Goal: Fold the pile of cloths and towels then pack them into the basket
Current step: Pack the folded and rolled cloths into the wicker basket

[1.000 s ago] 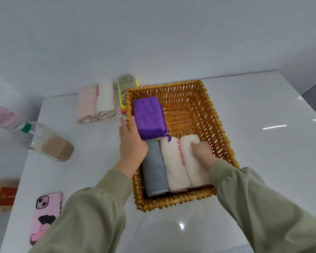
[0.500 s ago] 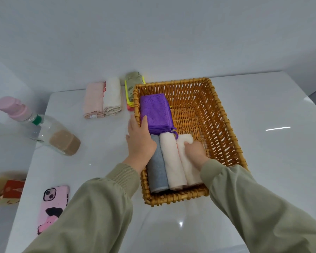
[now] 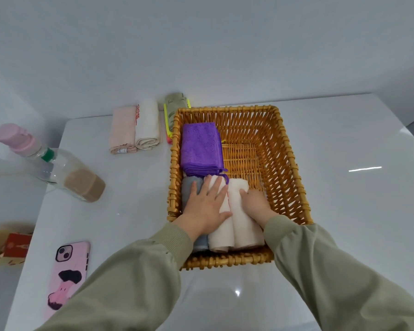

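A wicker basket (image 3: 289,168) sits on the white table. At its near end lie three rolled towels side by side: a grey one (image 3: 188,187) at the left and two cream ones (image 3: 245,232). A folded purple cloth (image 3: 201,146) lies behind them at the left wall. My left hand (image 3: 207,206) rests flat, fingers spread, on the grey and the middle cream roll. My right hand (image 3: 255,203) presses with curled fingers on the right cream roll. Outside the basket, at its far left, lie a pink roll (image 3: 122,131), a cream roll (image 3: 148,126) and a green cloth (image 3: 173,106) over yellow ones.
A pump bottle (image 3: 58,168) lies on its side at the table's left. A pink phone (image 3: 66,275) lies near the front left edge. A red-and-tan box (image 3: 9,247) sits beyond that edge. The basket's right half shows its bare wicker floor.
My left hand has moved from the basket's left rim onto the rolled towels and lies flat on them. The three rolls have been pushed closer together toward the left wall.
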The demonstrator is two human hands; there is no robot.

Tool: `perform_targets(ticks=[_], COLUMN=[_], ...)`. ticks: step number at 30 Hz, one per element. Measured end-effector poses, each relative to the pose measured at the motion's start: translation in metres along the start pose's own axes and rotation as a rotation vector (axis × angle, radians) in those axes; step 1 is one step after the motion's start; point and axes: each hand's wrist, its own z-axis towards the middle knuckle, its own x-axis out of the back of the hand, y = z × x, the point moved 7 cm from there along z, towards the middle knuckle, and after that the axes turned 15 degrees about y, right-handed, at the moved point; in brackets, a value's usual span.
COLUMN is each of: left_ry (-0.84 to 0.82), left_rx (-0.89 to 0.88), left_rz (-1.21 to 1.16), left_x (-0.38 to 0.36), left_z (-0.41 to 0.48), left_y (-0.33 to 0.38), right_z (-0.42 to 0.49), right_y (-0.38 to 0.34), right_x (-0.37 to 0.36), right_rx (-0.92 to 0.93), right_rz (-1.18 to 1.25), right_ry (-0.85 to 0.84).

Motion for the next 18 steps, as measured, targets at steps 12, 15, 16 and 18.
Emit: perform_targets(ticks=[12,15,16,18], left_ry=[0.132,0.497,0.573,0.561], left_rx=[-0.073,-0.02,0.064,0.275], left_rz=[0.063,0.167,0.177,0.122], left_x=[0.021,0.068,0.076,0.078], left_z=[-0.002,-0.009,-0.012,-0.016], left_y=[0.002,-0.014,-0.028,-0.058], right_z=[-0.017,-0.024,-0.025,-0.025], right_y=[0.013,0.012,0.009,0.002], right_x=[0.014,0.012,0.01,0.007], right_rx=[-0.176,-0.101,-0.063,-0.015], right_rz=[0.131,0.011,-0.045,-0.168], right_ry=[-0.292,-0.281,-0.265,-0.235])
